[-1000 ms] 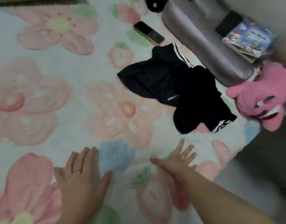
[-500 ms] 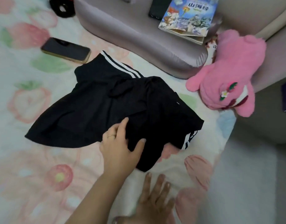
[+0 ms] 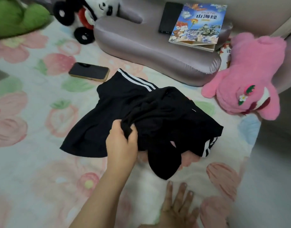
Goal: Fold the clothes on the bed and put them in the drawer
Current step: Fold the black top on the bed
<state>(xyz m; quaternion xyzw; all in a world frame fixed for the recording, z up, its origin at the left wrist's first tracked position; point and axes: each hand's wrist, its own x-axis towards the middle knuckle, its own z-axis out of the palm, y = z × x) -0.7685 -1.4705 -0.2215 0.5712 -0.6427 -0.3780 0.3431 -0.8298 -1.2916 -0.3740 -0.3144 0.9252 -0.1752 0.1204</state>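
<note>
A crumpled heap of black clothes (image 3: 125, 104) with white stripes lies on the flower-patterned bed sheet (image 3: 34, 112). One black piece (image 3: 166, 116) lies bunched on top of the flatter one. My left hand (image 3: 121, 143) reaches in from the lower left and grips a fold of the top piece at the heap's near edge. My right hand (image 3: 177, 206) rests flat on the sheet in front of the heap, fingers spread, holding nothing. No drawer is in view.
A phone (image 3: 89, 71) lies just behind the clothes on the left. A grey pillow (image 3: 141, 51) carries a picture book (image 3: 197, 23) and a dark device (image 3: 170, 17). A pink plush (image 3: 250, 76), a panda plush (image 3: 85, 15) and a green plush (image 3: 15, 17) border the bed. The bed edge (image 3: 251, 145) runs down the right.
Both hands were flat on the sheet. My left hand moved onto the black heap and has closed on a fold of it. The view has moved closer.
</note>
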